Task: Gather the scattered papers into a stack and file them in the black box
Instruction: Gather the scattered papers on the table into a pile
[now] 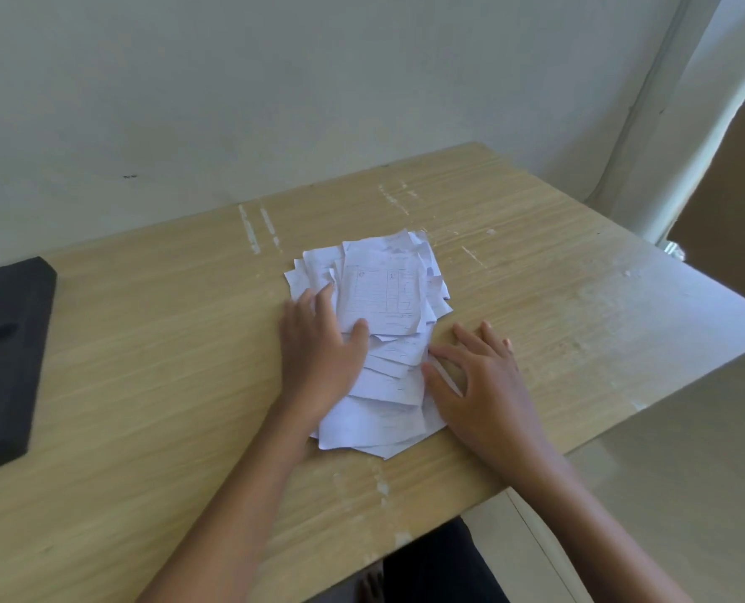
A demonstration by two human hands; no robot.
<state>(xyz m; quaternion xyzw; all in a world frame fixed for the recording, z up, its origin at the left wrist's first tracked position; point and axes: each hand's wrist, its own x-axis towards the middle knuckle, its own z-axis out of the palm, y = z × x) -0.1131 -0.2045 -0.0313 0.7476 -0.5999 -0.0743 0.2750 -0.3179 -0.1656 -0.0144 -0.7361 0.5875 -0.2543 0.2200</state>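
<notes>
A loose pile of white paper slips (381, 298) lies in the middle of the wooden table (144, 363), the sheets overlapping unevenly. My left hand (320, 354) rests flat on the pile's left side, fingers spread, thumb over a printed slip. My right hand (479, 380) lies flat against the pile's right edge, fingers apart, fingertips touching the sheets. Neither hand grips a sheet. The black box (7, 354) sits shut at the table's far left, well away from the pile.
The table stands against a pale wall (275, 80). Its right edge (667, 402) drops off to a light floor, and its near edge runs diagonally past my lap. A brown door (741, 189) stands at the far right.
</notes>
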